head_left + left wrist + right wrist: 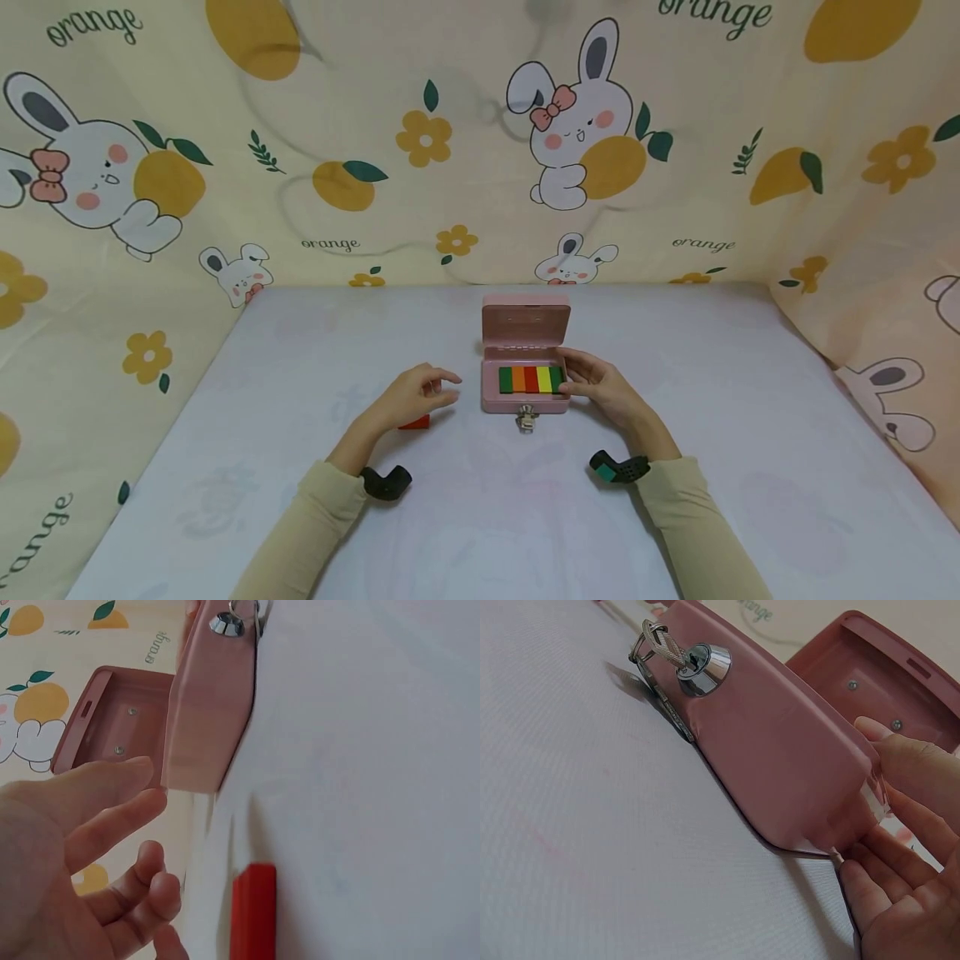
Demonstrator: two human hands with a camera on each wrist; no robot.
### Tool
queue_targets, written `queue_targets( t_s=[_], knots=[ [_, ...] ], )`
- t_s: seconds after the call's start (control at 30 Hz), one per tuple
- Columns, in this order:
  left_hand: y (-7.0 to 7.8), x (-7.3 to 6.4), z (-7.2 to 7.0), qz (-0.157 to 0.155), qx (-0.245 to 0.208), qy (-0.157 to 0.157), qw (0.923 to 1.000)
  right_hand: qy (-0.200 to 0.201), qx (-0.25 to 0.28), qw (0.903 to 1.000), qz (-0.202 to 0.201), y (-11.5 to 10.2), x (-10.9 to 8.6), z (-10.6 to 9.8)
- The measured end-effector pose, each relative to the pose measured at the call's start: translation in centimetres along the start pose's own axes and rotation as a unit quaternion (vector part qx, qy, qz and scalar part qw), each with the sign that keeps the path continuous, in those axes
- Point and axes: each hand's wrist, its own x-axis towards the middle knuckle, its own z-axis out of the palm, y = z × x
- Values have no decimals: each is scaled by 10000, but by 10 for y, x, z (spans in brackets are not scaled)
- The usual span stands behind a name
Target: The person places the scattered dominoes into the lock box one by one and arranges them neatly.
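A small pink metal lockbox (495,402) stands on the table with its lid (525,325) raised. Inside it lies a row of colored blocks (531,380) in green, orange, red and yellow. My right hand (603,390) grips the box's right side, thumb at the top rim and fingers along the side wall. My left hand (414,397) hovers left of the box, fingers loosely bent with nothing between them. Below it on the table lies a red block (255,915), partly covered by the hand in the head view.
Keys on a ring (527,419) hang from the lock (705,671) on the box's front. A white cloth (480,517) covers the table. Behind and at the sides hangs a cream curtain (480,83) printed with rabbits and oranges.
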Motion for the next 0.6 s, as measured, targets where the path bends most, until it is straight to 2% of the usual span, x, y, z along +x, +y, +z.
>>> queue_targets(
  t_s=[0.6],
  knots=[
    [-27,-17,-3,-204,180,126,9996,46,-86,9999,44,-1,-1,0]
  ],
)
